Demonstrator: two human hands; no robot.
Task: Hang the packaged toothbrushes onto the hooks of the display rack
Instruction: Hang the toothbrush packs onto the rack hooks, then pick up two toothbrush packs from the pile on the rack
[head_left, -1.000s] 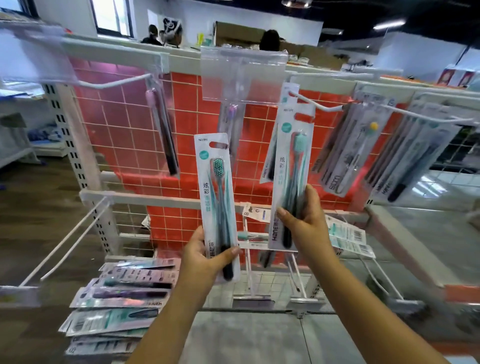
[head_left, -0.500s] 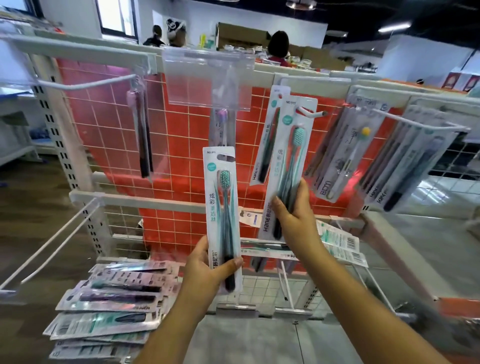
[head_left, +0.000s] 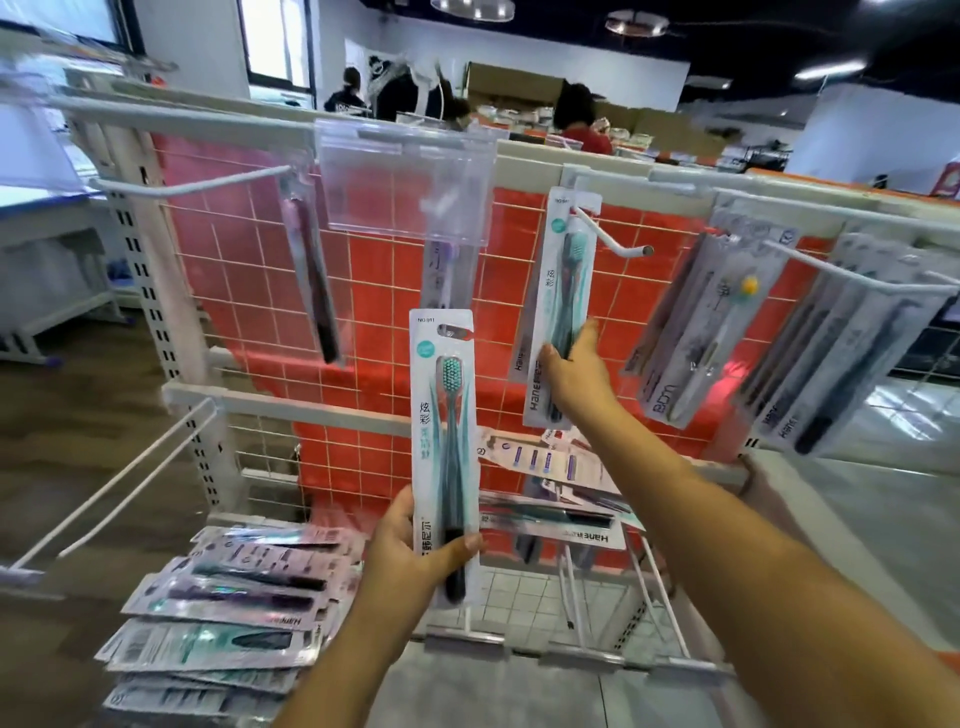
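Evidently light, stiff card: spare toothbrush pack (head_left: 442, 447) pinched low by left hand (head_left: 415, 551); hung pack (head_left: 563, 306) steadied by loosely open right hand (head_left: 574, 366)

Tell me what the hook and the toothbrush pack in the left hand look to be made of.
Hook: looks like white-coated metal wire, thin, rigid, with a bare dark tip. Toothbrush pack: printed card backing under what seems a clear glossy plastic blister, going by the sheen.

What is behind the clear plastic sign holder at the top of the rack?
Behind the sign holder hangs a pack with a purple toothbrush; its lower part shows below the holder, in front of the red grid. The pack's top and its hook are blurred through the plastic.
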